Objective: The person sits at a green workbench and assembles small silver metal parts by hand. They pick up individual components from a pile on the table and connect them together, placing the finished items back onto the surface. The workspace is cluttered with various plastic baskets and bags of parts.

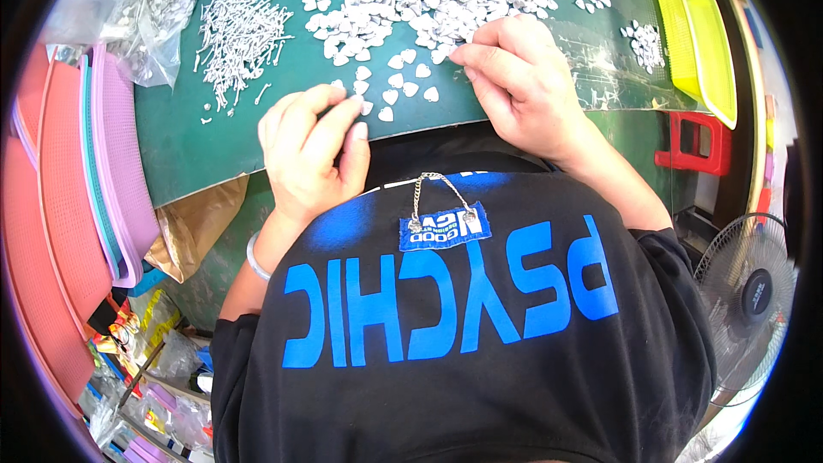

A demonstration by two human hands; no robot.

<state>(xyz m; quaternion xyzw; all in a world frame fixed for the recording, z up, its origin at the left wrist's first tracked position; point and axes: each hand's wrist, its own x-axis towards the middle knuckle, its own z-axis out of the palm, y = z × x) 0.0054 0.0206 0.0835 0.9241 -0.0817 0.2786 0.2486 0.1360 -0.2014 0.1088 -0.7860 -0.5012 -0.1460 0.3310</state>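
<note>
Above the near edge of the green table, my left hand (313, 141) is bent with its fingers apart. Its fingertips touch or nearly touch a few loose silver heart-shaped pieces (388, 97). My right hand (525, 77) is closed in a pinch at the near side of a large heap of the same hearts (377, 13). A heart lies right at those fingertips, but whatever sits between thumb and finger is hidden. Left of the heap is a pile of thin silver pins (240, 39), with one pin (262, 93) lying apart.
A clear plastic bag (159, 17) of small metal parts lies at the far left. Pink and purple baskets (120, 163) stack beside the table (201, 150). On the right are a small pile of silver bits (645, 45), a yellow-green basket (699, 34), a red stool (699, 141) and a fan (750, 291).
</note>
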